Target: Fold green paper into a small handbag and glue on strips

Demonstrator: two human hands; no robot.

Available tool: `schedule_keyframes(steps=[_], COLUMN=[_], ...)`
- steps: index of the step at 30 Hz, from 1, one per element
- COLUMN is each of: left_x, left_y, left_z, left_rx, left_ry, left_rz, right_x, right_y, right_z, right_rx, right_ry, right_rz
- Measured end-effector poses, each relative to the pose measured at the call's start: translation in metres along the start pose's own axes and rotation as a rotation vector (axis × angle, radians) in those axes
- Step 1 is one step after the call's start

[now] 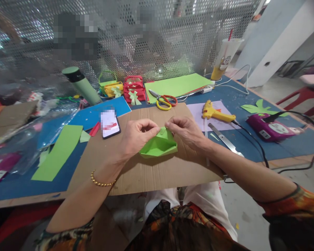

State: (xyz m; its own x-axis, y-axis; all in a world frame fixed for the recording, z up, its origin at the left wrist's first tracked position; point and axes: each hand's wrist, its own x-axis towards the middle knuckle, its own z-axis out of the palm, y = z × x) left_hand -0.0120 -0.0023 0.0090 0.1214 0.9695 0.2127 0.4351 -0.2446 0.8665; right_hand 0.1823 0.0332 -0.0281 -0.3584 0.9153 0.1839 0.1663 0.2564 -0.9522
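A green folded paper box [158, 147], open at the top, is held over a brown cardboard sheet [149, 179]. My left hand [140, 135] pinches the far edge of the box on its left side, thumb and forefinger together. On the right side of that same edge, my right hand [185, 130] pinches the paper too. The two sets of fingertips are close together, with a small green flap between them. The near wall of the box hangs below my hands and shows its hollow inside.
Around the cardboard are a phone [110, 124], scissors [163, 100], a yellow glue gun [217, 113], a metal blade [226, 141], a purple power block [270, 128], a green bottle [82, 85], green sheets [179, 85], small red bags [134, 89] and a drink cup [225, 59].
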Motion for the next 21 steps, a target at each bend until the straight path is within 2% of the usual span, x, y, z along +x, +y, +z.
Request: schedule_keyframes(steps=[6, 12, 21], left_x=[0.0002, -0.0001, 0.0006], left_y=[-0.0007, 0.0, -0.0008], left_z=[-0.0006, 0.0013, 0.0014], left_rx=[-0.026, -0.019, -0.037], left_ry=[0.005, -0.011, -0.03], left_rz=[0.001, -0.009, -0.009], right_x=[0.0005, -0.0012, -0.0002], right_y=[-0.0014, -0.0084, -0.0077], right_z=[-0.0045, -0.0051, -0.0032], right_rx=[-0.035, -0.126, -0.13], right_ry=[-0.021, -0.135, -0.133], right_rz=[-0.067, -0.09, -0.11])
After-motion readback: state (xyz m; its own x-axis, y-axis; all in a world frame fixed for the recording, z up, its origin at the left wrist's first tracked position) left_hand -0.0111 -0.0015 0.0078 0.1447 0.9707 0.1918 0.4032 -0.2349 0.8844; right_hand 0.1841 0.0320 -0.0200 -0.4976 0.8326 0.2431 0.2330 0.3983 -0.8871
